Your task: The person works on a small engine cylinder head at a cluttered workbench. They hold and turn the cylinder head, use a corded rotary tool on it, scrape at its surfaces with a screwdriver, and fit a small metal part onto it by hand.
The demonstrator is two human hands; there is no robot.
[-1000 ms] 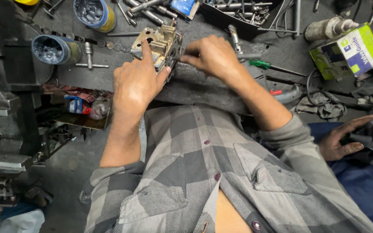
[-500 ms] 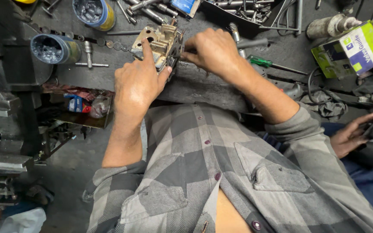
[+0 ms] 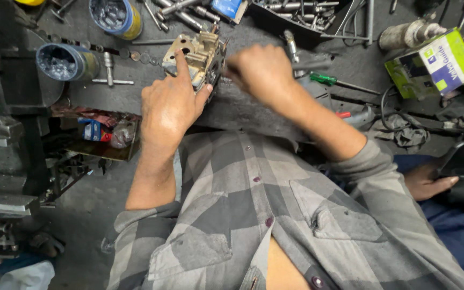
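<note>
My left hand grips a tan metal carburetor body on the dark workbench, forefinger stretched along its top. My right hand is closed just to the right of that part, fingers curled around a small tool whose shape is hidden by the hand and blurred. Both forearms come up from my grey checked shirt.
Two round tins of small parts stand at the left. A green-handled screwdriver, a green and white box, loose bolts and a T-handle wrench lie around. Another person's hand rests at the right.
My right hand has shifted right and slightly down from the carburetor body and is blurred by motion. The left hand keeps its hold. The other person's hand moved lower at the right.
</note>
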